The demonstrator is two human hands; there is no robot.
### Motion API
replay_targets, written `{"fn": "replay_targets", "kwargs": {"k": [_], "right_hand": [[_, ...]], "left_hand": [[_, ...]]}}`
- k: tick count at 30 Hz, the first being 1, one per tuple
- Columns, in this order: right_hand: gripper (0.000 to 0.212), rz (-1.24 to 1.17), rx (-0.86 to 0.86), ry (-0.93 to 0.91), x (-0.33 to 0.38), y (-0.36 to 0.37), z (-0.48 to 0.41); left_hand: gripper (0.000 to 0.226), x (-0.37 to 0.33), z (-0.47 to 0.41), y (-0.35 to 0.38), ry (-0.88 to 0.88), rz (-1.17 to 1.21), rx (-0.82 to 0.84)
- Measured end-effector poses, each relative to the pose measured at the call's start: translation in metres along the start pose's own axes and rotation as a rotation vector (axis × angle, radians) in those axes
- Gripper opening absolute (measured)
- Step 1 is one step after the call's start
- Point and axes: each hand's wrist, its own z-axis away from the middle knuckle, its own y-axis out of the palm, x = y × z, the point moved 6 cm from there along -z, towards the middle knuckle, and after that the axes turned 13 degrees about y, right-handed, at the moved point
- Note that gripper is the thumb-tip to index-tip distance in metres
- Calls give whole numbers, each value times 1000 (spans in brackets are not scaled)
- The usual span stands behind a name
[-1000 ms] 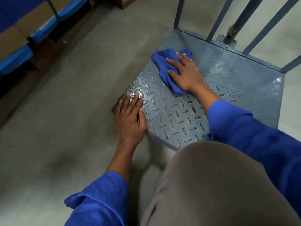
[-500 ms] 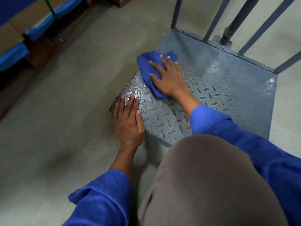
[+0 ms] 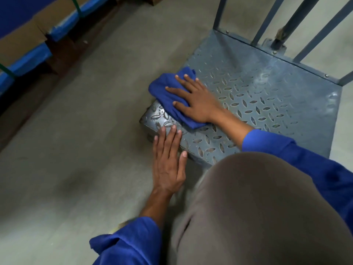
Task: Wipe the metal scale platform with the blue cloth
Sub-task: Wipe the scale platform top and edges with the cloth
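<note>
The grey metal scale platform, a diamond-tread plate, lies on the floor at centre right. A crumpled blue cloth sits on the platform's left edge, partly hanging past it. My right hand presses flat on the cloth with fingers spread and straight. My left hand rests flat on the platform's near left corner, fingers straight, holding nothing. My knee in brown trousers hides the platform's near edge.
Grey metal bars rise from the platform's far edge. Cardboard boxes with blue wrapping stand on a pallet at the far left. Bare concrete floor stretches between the boxes and the platform.
My right hand has slid the cloth leftward and nearer, from the platform's far left area to its left edge. My left hand stays on the near corner.
</note>
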Motion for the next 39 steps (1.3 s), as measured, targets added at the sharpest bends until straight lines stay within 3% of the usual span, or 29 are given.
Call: {"fn": "replay_targets", "kwargs": {"k": [2, 7, 9, 12, 14, 15, 18, 20, 23, 26, 28, 32, 39], "right_hand": [[63, -4, -12, -51, -13, -2, 1], [67, -94, -92, 409, -68, -21, -19], [72, -67, -81, 336, -43, -15, -13], [64, -6, -44, -9, 2, 1, 20], [60, 18, -30, -119, -1, 6, 28], [61, 7, -55, -82, -13, 1, 19], [66, -63, -101, 291, -56, -20, -13], [66, -74, -73, 372, -49, -18, -19], [65, -35, -47, 28, 13, 1, 3], [56, -15, 30, -228, 28, 15, 24], [57, -47, 30, -230, 12, 6, 13], [63, -153, -8, -17, -14, -5, -10], [61, -51, 0, -243, 53, 18, 1]], "left_hand": [[68, -1, 11, -1, 11, -67, 70], [88, 3, 20, -6, 38, -44, 122], [89, 2, 22, -7, 26, -51, 111], [85, -1, 25, -7, 4, -62, 108], [73, -4, 24, -9, 17, -36, 105], [67, -5, 22, -12, 17, -19, 102], [64, -8, 21, -17, 0, 31, 114], [64, -9, 24, -17, -10, 52, 97], [66, -7, 27, -15, -14, 46, 84], [67, -4, 27, -15, 0, 47, 116], [70, -5, 26, -19, 11, 67, 131], [72, -7, 25, -23, -2, 77, 123], [70, -8, 27, -21, -21, 63, 92]]}}
